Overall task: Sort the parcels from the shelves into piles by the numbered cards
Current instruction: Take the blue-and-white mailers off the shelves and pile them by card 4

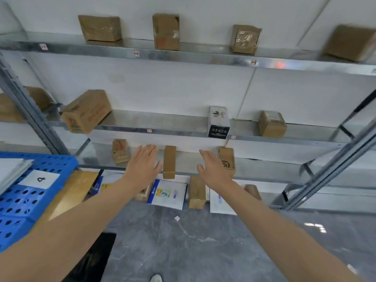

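Narrow parcel [169,161], long axis toward wall [183,92], left hand [144,164], right hand [213,169] flanking, outspread, empty

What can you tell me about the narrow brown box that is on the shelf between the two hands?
The narrow box is plain brown cardboard, long and slim, with no label in view. It lies on the metal shelf, third from the top, its long side pointing to the wall and its short end at the front edge. The open left hand is close beside it, perhaps touching. The open right hand is apart from it.
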